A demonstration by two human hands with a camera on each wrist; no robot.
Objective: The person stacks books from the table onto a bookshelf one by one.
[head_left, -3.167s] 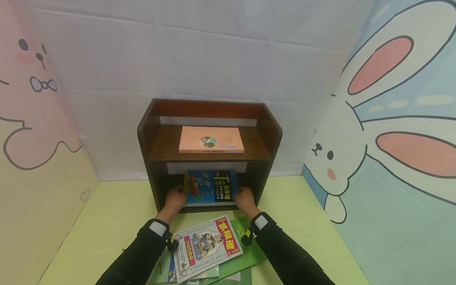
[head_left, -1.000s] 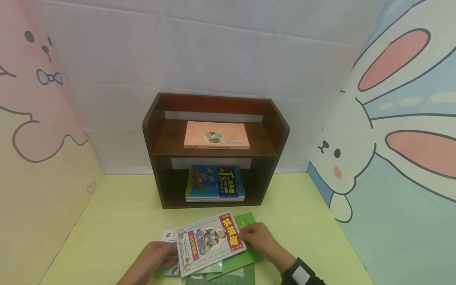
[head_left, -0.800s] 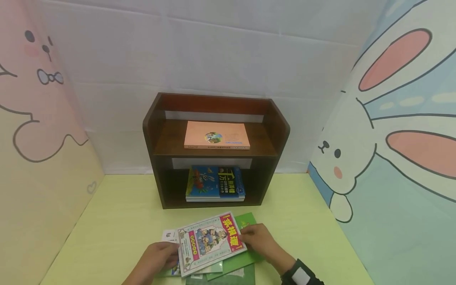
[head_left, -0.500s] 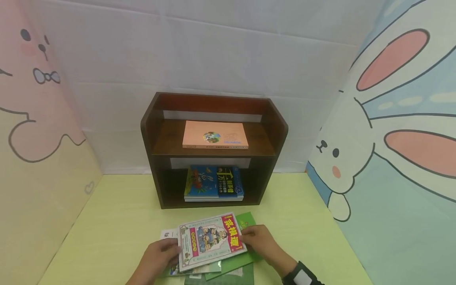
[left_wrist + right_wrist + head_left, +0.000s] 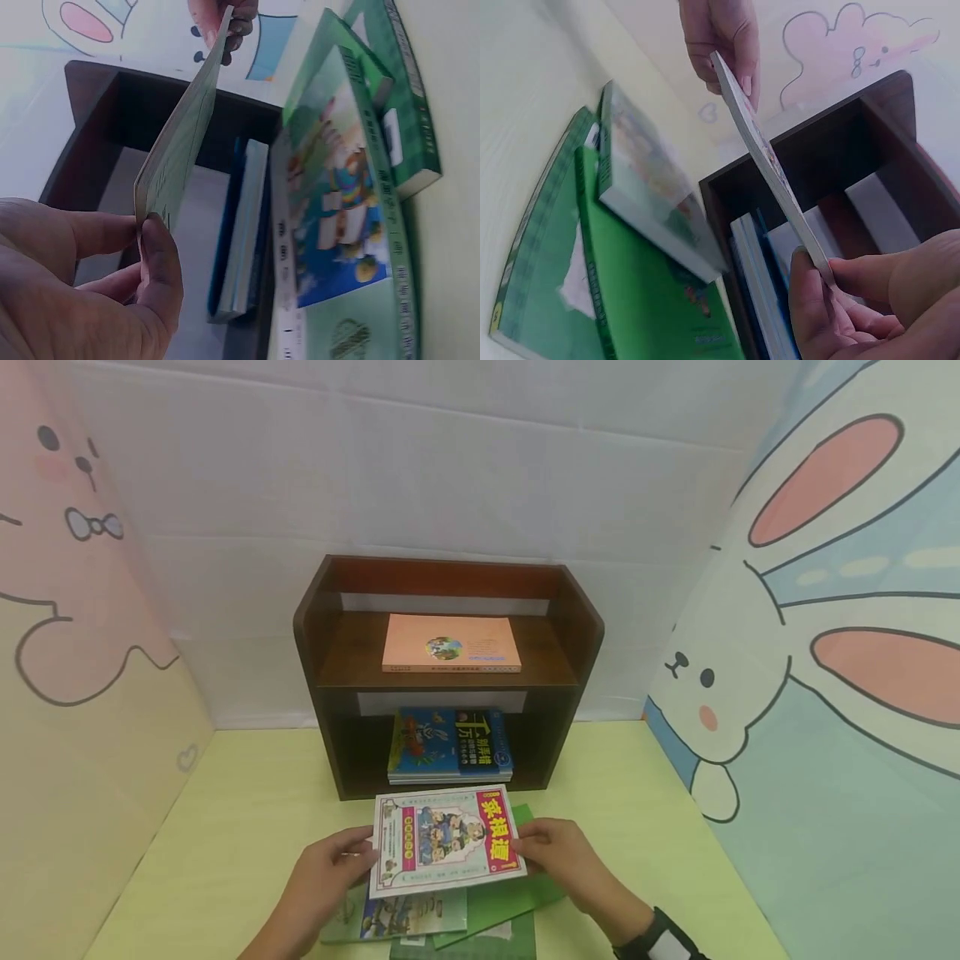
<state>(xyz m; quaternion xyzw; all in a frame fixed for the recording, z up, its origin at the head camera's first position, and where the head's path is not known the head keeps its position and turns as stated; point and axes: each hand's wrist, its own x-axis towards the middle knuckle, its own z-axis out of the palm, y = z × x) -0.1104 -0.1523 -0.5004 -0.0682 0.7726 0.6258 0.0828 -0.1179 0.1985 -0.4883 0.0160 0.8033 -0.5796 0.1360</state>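
Observation:
Both hands hold a thin book (image 5: 448, 842) with a pink title strip and a cartoon crowd on its cover. My left hand (image 5: 330, 868) pinches its left edge between thumb and fingers, and my right hand (image 5: 558, 860) pinches the right edge. In the left wrist view the book (image 5: 180, 139) is seen edge-on, raised off the pile. Below it lie a book with a picture cover (image 5: 412, 914), a bright green book (image 5: 498, 906) and a dark green checked book (image 5: 510, 943).
A dark brown two-tier bookshelf (image 5: 577, 693) stands against the white cloth wall. On its upper shelf lies a salmon-coloured book (image 5: 450, 643); the lower one holds a stack of books with a blue cover on top (image 5: 431, 747). Cartoon-printed panels (image 5: 825, 693) flank the pale yellow table (image 5: 247, 793).
Earlier both hands were at the blue book in the lower shelf. They came back to the pile, gripped the pink-titled book and lifted it, uncovering more of the books beneath.

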